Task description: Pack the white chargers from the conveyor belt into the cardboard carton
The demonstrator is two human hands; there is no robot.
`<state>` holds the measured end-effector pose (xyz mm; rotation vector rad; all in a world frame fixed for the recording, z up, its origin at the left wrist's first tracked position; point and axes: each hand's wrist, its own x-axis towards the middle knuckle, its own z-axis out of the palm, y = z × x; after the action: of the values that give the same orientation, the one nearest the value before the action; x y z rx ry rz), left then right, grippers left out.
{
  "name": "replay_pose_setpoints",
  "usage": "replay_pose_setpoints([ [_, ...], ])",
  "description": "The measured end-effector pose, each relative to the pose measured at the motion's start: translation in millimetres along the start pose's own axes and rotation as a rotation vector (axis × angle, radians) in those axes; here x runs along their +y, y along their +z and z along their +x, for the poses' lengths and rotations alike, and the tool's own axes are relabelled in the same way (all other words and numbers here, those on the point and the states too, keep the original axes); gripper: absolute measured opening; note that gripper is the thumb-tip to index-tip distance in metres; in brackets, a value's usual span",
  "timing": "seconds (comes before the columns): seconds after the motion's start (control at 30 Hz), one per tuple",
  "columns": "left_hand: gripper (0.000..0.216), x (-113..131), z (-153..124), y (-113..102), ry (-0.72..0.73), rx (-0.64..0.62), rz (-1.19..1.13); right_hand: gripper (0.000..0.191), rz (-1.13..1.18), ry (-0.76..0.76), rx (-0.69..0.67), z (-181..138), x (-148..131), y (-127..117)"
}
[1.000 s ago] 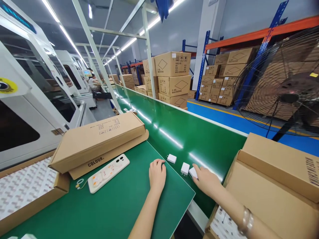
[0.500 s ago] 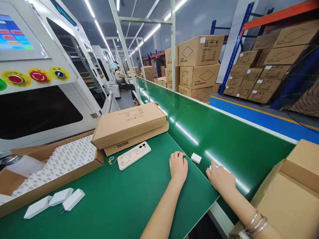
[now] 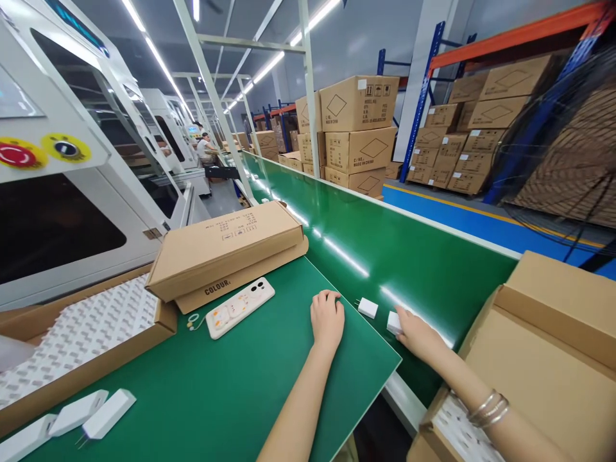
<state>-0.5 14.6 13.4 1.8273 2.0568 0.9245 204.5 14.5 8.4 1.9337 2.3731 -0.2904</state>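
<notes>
My right hand (image 3: 418, 332) reaches over the green conveyor belt and pinches a white charger plug (image 3: 393, 323) between thumb and fingers. Just left of it, a second white charger plug (image 3: 367, 308) lies on the belt with its prongs pointing left. My left hand (image 3: 328, 321) rests palm down near the edge of the green work surface (image 3: 231, 391), fingers loosely bent and holding nothing. A phone in a pale patterned case (image 3: 240, 308) lies left of that hand. Several white charger plugs (image 3: 110, 414) sit at the lower left of the surface.
Flat cardboard boxes (image 3: 226, 244) are stacked behind the phone. An open carton with white patterned packing (image 3: 96, 330) stands at left, another open carton (image 3: 553, 359) at right. A machine (image 3: 62, 167) borders the left; stacked cartons (image 3: 360, 147) stand beyond the belt (image 3: 409, 256).
The view has turned right, so most things appear further left. The charger plug in my right hand shows more fully. My left hand stays on the work surface.
</notes>
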Motion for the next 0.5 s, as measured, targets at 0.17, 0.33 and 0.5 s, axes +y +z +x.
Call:
replay_pose_setpoints([
  [0.17,0.025,-2,0,0,0.023,0.001,0.022,0.024,0.1,-0.059,0.036,-19,15,-26],
  [0.33,0.024,-2,0,2,0.041,0.028,0.043,0.03,0.646,-0.204,0.19,-89,38,-45],
  [0.5,0.025,-2,1,2,0.027,0.019,0.041,0.031,0.998,-0.129,0.199,-151,52,-33],
])
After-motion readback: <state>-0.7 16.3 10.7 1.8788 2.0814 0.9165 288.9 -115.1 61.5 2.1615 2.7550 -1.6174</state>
